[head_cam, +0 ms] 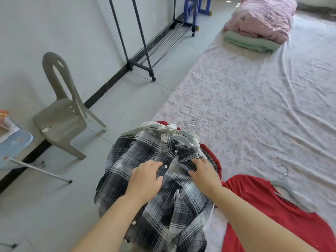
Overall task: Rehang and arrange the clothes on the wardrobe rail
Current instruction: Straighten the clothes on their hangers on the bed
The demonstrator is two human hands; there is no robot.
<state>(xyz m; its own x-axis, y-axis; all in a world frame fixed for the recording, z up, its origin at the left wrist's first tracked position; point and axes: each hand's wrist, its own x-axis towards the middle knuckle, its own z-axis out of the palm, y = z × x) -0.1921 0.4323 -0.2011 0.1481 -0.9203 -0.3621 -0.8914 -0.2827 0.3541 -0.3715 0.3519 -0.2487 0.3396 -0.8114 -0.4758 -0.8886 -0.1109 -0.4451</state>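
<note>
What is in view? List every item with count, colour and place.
plaid shirt: one, black and white, atop the pile at the bed edge
hangers: a bunch, grey, under the shirt's collar
red garment: one, red, on the bed
loose hanger: one, grey, on the red garment
clothes rack: one, dark, top centre
chair: one, grey, left
ironing board: one, blue, far left
quilt: one, pink, bed's far end
blanket: one, green, under the quilt
left hand: one, on the shirt front
right hand: one, near the collar

Hands point(146, 177) point(205, 176), seemingly flat, on plaid shirt point(138, 153)
</note>
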